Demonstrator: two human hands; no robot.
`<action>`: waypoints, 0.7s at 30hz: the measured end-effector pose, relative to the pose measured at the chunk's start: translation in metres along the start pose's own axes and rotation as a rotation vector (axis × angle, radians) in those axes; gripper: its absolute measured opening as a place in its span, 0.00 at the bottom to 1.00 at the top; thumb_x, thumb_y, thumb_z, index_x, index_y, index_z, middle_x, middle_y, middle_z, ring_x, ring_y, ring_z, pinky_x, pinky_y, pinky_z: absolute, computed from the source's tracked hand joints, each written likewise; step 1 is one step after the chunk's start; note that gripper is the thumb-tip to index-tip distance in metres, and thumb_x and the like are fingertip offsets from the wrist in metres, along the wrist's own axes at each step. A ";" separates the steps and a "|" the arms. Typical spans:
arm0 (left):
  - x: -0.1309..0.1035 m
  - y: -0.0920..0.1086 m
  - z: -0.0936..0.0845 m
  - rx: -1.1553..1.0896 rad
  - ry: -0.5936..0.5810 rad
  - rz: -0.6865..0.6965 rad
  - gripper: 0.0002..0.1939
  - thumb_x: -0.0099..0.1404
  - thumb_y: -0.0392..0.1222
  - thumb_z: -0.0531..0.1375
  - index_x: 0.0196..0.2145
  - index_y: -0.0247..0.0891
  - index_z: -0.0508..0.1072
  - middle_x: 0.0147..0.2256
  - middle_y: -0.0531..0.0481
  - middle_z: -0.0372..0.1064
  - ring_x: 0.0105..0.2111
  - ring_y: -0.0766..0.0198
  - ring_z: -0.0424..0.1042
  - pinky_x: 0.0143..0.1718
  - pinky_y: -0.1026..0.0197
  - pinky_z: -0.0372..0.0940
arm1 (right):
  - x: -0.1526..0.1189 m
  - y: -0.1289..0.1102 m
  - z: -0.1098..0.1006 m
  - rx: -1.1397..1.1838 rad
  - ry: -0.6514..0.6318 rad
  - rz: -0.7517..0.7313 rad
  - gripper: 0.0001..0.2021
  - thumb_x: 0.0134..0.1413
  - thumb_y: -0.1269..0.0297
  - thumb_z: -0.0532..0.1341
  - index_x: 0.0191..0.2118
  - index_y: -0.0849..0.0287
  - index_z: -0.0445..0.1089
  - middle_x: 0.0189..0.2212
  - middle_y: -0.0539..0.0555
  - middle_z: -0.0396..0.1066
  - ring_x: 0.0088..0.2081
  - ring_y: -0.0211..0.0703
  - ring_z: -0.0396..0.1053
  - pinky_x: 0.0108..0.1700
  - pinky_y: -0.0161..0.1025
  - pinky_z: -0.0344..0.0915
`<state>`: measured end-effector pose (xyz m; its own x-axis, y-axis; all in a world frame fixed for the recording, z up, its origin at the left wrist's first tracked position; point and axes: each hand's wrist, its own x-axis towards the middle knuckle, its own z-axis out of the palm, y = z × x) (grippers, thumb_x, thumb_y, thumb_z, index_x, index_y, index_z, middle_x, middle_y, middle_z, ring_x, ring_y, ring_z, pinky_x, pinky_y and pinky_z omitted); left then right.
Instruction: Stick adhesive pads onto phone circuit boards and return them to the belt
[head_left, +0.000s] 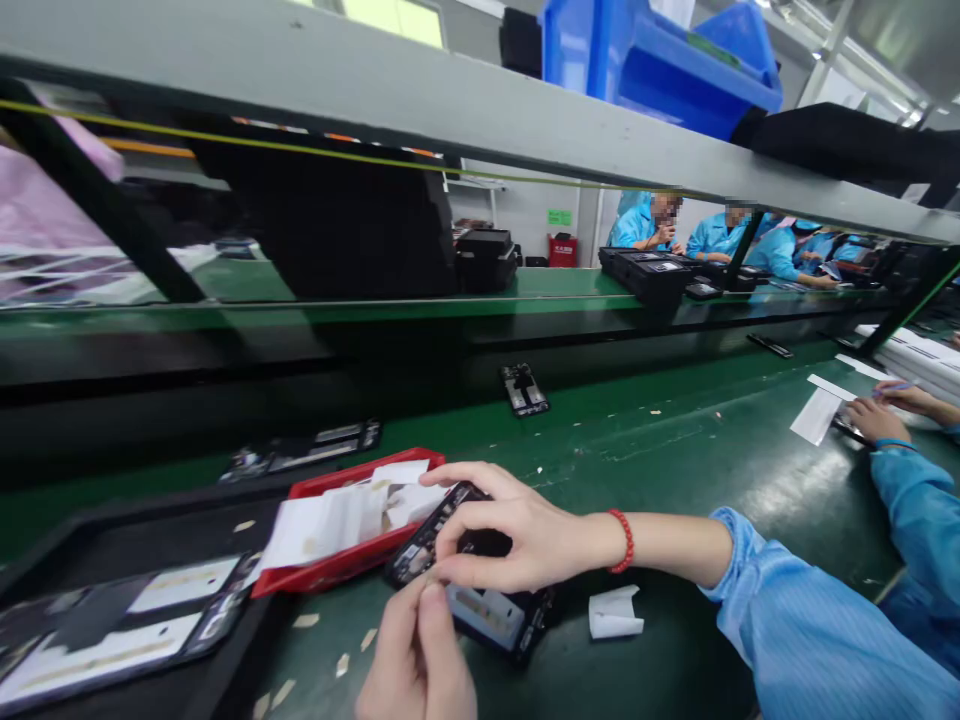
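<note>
My right hand (517, 530), with a red beaded bracelet (622, 541) on the wrist, reaches over an opened phone body (491, 612) on the green bench. Its thumb and forefinger are pinched together. My left hand (420, 655) is also pinched, its fingertips meeting those of the right at the phone's near left side. Whatever lies between the fingertips is too small to name. Beside the phone, a red tray (330, 577) holds white paper pieces (330, 525). Part of the phone is hidden under my right hand.
A black tray (240, 665) with phone parts stands at left. More phone bodies lie farther back, one at centre (525, 390). A curled white paper (615, 612) and tan scraps (306, 621) lie about. A co-worker's hands (877, 415) work at right. A shelf beam (450, 110) crosses above.
</note>
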<state>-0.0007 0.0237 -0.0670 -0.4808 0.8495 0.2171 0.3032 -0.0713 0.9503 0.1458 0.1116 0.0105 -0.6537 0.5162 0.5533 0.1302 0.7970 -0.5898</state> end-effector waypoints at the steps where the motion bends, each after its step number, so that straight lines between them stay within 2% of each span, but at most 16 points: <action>1: -0.001 0.001 0.000 0.002 -0.012 0.010 0.25 0.65 0.67 0.58 0.42 0.43 0.76 0.37 0.50 0.77 0.33 0.59 0.75 0.38 0.61 0.67 | 0.000 0.000 -0.001 -0.058 -0.027 -0.030 0.06 0.64 0.64 0.64 0.35 0.59 0.69 0.65 0.67 0.60 0.69 0.48 0.58 0.68 0.46 0.59; 4: -0.003 0.011 0.003 -0.029 -0.007 0.046 0.22 0.67 0.64 0.57 0.39 0.42 0.75 0.34 0.50 0.76 0.32 0.59 0.74 0.35 0.62 0.67 | -0.001 -0.004 -0.004 -0.108 -0.082 -0.098 0.07 0.63 0.65 0.63 0.34 0.57 0.67 0.61 0.67 0.64 0.65 0.49 0.61 0.66 0.49 0.60; 5: -0.004 0.016 0.005 -0.065 0.005 0.043 0.21 0.68 0.62 0.56 0.38 0.42 0.75 0.33 0.50 0.75 0.31 0.60 0.73 0.33 0.62 0.67 | -0.001 -0.008 -0.007 -0.064 -0.086 -0.110 0.07 0.63 0.65 0.63 0.33 0.57 0.66 0.59 0.67 0.65 0.64 0.49 0.63 0.66 0.48 0.61; 7: -0.007 0.025 0.008 -0.182 -0.052 0.009 0.17 0.68 0.58 0.57 0.37 0.41 0.73 0.31 0.51 0.73 0.29 0.61 0.71 0.29 0.63 0.65 | 0.005 -0.013 -0.017 0.049 -0.052 -0.084 0.07 0.65 0.64 0.61 0.34 0.57 0.66 0.57 0.65 0.66 0.61 0.47 0.66 0.63 0.46 0.64; 9: -0.008 0.032 0.012 -0.274 -0.103 -0.048 0.12 0.67 0.53 0.58 0.37 0.41 0.70 0.31 0.52 0.71 0.29 0.63 0.71 0.29 0.64 0.65 | 0.023 -0.013 -0.027 0.083 -0.010 0.013 0.07 0.67 0.63 0.58 0.35 0.58 0.67 0.55 0.62 0.67 0.59 0.45 0.68 0.61 0.44 0.65; 11: -0.009 0.036 0.016 -0.287 -0.114 -0.077 0.10 0.65 0.49 0.60 0.39 0.41 0.69 0.29 0.54 0.70 0.28 0.63 0.71 0.30 0.64 0.66 | 0.053 -0.002 -0.031 0.031 -0.037 0.099 0.08 0.68 0.63 0.58 0.36 0.58 0.68 0.51 0.60 0.70 0.53 0.44 0.70 0.58 0.43 0.65; 14: -0.010 0.039 0.020 -0.343 -0.172 -0.125 0.17 0.67 0.47 0.58 0.52 0.42 0.66 0.34 0.52 0.74 0.33 0.60 0.76 0.37 0.60 0.70 | 0.104 0.028 -0.018 -0.006 -0.231 0.154 0.08 0.63 0.67 0.64 0.31 0.59 0.71 0.33 0.52 0.74 0.35 0.40 0.71 0.44 0.40 0.68; 17: -0.009 0.040 0.021 -0.444 -0.198 -0.204 0.28 0.66 0.46 0.58 0.62 0.42 0.58 0.40 0.48 0.77 0.39 0.57 0.79 0.43 0.56 0.72 | 0.135 0.056 0.003 -0.080 -0.388 0.223 0.12 0.54 0.71 0.71 0.23 0.61 0.70 0.19 0.45 0.67 0.24 0.36 0.65 0.35 0.38 0.66; 19: -0.008 0.039 0.021 -0.494 -0.170 -0.250 0.31 0.65 0.46 0.59 0.63 0.42 0.57 0.41 0.47 0.77 0.40 0.56 0.79 0.45 0.54 0.72 | 0.140 0.067 0.010 -0.115 -0.427 0.256 0.15 0.54 0.68 0.72 0.22 0.61 0.68 0.18 0.43 0.65 0.23 0.34 0.64 0.34 0.37 0.66; 21: -0.005 0.040 0.021 -0.548 -0.139 -0.293 0.31 0.63 0.46 0.60 0.63 0.41 0.58 0.42 0.46 0.77 0.40 0.56 0.79 0.47 0.54 0.72 | 0.136 0.070 0.009 -0.109 -0.438 0.271 0.12 0.57 0.70 0.69 0.25 0.62 0.70 0.20 0.44 0.68 0.25 0.34 0.67 0.34 0.36 0.68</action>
<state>0.0312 0.0271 -0.0349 -0.3570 0.9318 -0.0655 -0.3079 -0.0513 0.9500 0.0591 0.2349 0.0392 -0.8330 0.5478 0.0776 0.3997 0.6927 -0.6004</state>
